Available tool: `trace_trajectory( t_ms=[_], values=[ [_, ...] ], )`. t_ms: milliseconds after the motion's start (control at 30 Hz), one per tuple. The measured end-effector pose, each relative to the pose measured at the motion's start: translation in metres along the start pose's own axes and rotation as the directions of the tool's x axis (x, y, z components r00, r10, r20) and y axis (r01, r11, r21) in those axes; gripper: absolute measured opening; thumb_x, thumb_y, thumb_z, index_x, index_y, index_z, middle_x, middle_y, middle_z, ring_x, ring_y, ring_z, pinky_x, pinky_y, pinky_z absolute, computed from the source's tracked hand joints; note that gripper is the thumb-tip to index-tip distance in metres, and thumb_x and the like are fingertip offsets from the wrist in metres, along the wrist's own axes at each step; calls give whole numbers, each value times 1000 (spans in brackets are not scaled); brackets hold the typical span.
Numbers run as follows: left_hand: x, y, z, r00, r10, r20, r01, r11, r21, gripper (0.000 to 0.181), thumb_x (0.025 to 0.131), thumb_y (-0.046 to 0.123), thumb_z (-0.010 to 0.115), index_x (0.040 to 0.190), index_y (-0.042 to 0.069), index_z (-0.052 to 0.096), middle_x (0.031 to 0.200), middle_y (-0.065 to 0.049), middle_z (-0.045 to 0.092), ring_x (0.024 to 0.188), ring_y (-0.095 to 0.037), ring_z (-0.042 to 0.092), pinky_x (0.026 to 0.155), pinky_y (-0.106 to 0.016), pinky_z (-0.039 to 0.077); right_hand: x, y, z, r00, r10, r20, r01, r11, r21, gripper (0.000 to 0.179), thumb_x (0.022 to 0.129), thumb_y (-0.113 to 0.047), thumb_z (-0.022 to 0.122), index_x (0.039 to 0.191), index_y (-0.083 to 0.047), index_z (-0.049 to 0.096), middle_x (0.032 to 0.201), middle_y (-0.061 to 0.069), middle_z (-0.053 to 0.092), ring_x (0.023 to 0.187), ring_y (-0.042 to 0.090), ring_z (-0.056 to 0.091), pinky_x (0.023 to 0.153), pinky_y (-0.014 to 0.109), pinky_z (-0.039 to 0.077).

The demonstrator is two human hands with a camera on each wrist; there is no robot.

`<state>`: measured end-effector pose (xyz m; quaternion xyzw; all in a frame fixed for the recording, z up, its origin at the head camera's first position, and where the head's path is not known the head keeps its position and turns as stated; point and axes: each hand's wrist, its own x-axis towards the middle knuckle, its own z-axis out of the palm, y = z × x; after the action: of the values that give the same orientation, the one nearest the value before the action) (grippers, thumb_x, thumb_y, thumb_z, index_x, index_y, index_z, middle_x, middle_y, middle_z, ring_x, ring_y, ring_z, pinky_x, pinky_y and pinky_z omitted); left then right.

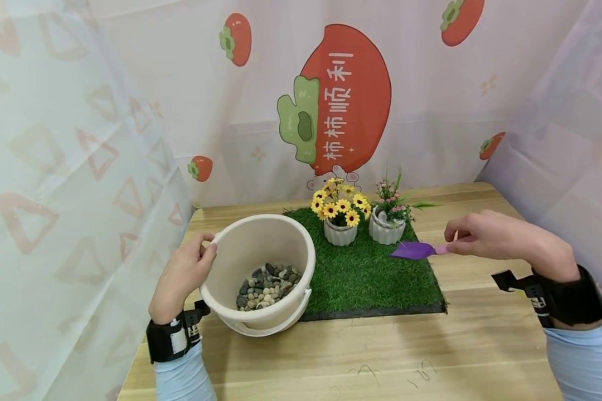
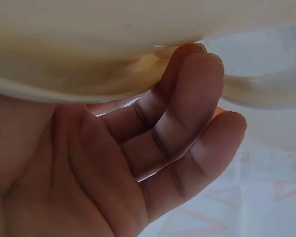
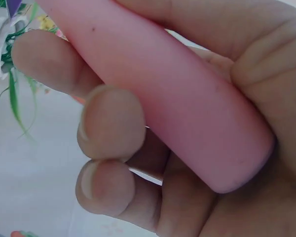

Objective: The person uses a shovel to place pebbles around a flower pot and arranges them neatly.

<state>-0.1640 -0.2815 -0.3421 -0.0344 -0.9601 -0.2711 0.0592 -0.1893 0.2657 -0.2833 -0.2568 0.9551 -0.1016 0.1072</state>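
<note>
A cream bucket (image 1: 258, 228) stands tilted at the left of the table, its handle hanging down in front. Grey and tan pebbles (image 1: 270, 287) lie in its bottom. My left hand (image 1: 183, 273) grips the bucket's left rim; in the left wrist view its curled fingers (image 2: 197, 103) are under the edge. Over the turf, my right hand (image 1: 486, 236) holds a small trowel with a purple blade (image 1: 413, 250). The trowel's pink handle (image 3: 172, 94) lies across the palm, fingers curled round it. No pebbles show on the blade.
A square of artificial turf (image 1: 366, 284) lies mid-table. On its far part stand a pot of yellow flowers (image 1: 340, 234) and a pot of pink flowers (image 1: 386, 229). Printed curtains (image 1: 261, 106) enclose the wooden table (image 1: 401, 356) at the back and sides.
</note>
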Motion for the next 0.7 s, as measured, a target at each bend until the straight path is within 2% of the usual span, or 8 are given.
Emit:
trace_trajectory(
  t_ms=[200,400,700],
  values=[
    [0,0,0,1000,16,-10,-16,1000,3,36,104,28,40,127,4,53,84,-11,68,63,-15,60,57,-30,46,1,-12,-6,998,-62,-8,62,998,-10,7,92,-30,67,87,-26,64,62,-16,44,53,-1,37,56,20,33],
    [1,1,0,1000,19,-13,-18,1000,22,35,103,28,39,126,4,53,83,-10,68,64,-15,60,58,-30,45,1,-20,-12,996,-83,-12,83,997,6,6,93,-30,66,89,-28,63,61,-16,39,53,-2,35,56,20,32],
    [0,4,0,1000,5,8,-5,1000,17,36,103,27,38,127,4,52,80,-9,68,63,-14,59,58,-30,46,2,-34,-23,990,-124,-74,125,992,4,7,92,-36,67,88,-32,64,61,-20,36,55,-4,35,57,20,32]
  ],
)
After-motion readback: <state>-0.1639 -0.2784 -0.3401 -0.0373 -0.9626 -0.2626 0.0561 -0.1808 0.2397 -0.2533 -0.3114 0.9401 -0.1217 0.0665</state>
